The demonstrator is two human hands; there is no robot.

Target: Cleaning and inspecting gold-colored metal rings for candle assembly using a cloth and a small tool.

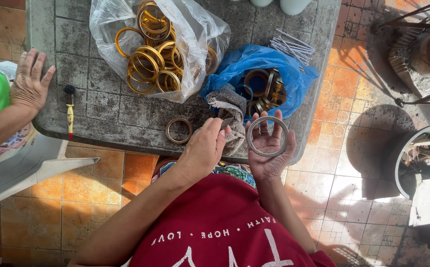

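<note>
Your right hand (269,146), at centre frame, lies palm-up and open, cradling a silver metal ring (267,136). Your left hand (206,151), just beside it, pinches a small grey tool (226,123) over a grey rag (230,111). A brass ring (179,130) lies left on the stone table (111,106).

The ring (267,136) on the right hand (269,148) looks like dull grey metal, smooth and matt. The ring (179,130) lying at nine o'clock from the left hand (206,151) is brownish metal with a low shine. The rings (150,59) at twelve o'clock are glossy golden metal, inside a thin clear plastic bag (195,44). The blue bag (254,62) is shiny, crinkled plastic. The cloth (229,106) is coarse grey fabric. The table (106,104) top is rough, stained grey stone or concrete.
</note>
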